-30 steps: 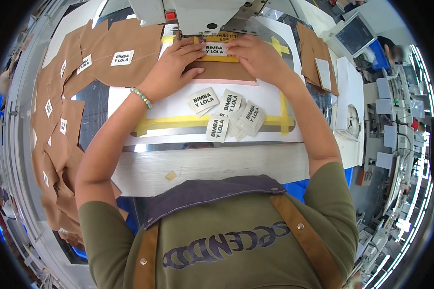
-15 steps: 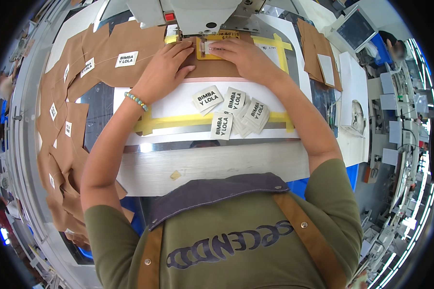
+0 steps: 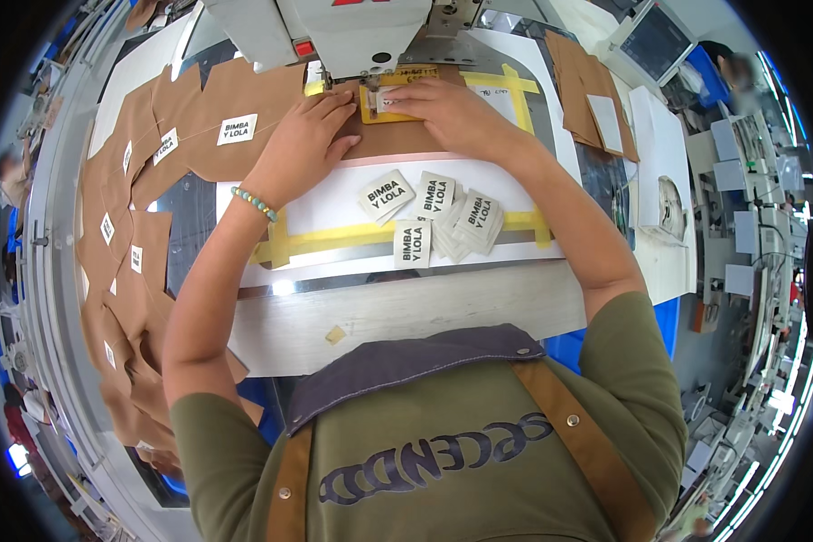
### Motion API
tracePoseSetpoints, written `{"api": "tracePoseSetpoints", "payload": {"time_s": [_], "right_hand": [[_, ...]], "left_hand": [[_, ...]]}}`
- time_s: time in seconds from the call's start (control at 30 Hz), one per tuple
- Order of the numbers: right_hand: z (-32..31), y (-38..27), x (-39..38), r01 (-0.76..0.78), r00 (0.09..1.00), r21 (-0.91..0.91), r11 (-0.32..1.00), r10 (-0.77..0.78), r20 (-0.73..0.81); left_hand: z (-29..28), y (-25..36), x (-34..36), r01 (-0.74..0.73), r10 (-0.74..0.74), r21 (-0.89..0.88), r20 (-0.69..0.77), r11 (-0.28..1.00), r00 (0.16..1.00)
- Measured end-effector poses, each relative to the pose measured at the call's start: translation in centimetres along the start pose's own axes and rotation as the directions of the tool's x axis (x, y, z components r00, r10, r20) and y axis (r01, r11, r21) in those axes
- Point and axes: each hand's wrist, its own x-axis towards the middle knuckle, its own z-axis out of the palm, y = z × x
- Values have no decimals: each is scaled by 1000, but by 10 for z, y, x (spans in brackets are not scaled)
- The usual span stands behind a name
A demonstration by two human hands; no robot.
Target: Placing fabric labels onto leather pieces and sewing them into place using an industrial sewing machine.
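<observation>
Under the head of a sewing machine [image 3: 361,32] lies a brown fabric or leather piece [image 3: 384,143]. A yellow template frame [image 3: 367,110] rests on it, with a white label partly visible in its window. My left hand [image 3: 305,135] lies flat on the brown piece, left of the frame, fingers stretched forward near the needle area. Laid over the frame's right part is my right hand [image 3: 456,113], its fingers extended and the fingertips at the label. Closer to me, several loose white printed labels [image 3: 411,244] overlap on a white sheet [image 3: 325,194] edged with yellow tape.
Brown pieces with sewn white labels [image 3: 154,239] spread down the left side, joined by threads. At the right are stacked brown pieces [image 3: 574,95], a white box [image 3: 659,172] and a monitor [image 3: 659,45]. A tape scrap [image 3: 335,335] lies on the near table edge [image 3: 406,316].
The whole view has shifted slightly. My hands keep nearly the same place on the brown piece and frame; the left fingers sit marginally further from the frame.
</observation>
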Motion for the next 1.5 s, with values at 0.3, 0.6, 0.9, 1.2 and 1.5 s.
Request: {"api": "tracePoseSetpoints", "payload": {"time_s": [0.3, 0.6, 0.9, 1.2, 1.5], "right_hand": [[3, -1, 5, -88, 996, 12, 996, 88, -5], [-4, 8, 13, -103, 995, 49, 993, 104, -9], [-39, 0, -27, -248, 968, 152, 957, 250, 11], [-47, 64, -63, -426, 748, 216, 879, 476, -463], [-56, 95, -81, -436, 734, 192, 879, 471, -489]], "left_hand": [[-14, 0, -10, 28, -30, -49, -50, 998, 998], [-36, 2, -15, 114, -109, -97, 53, 989, 993], [-26, 8, -17, 10, -10, -51, 3, 999, 1000], [-12, 9, 4, 51, -52, 3, 80, 999, 995], [-4, 15, 18, -49, 49, 6, 0, 999, 999]]}}
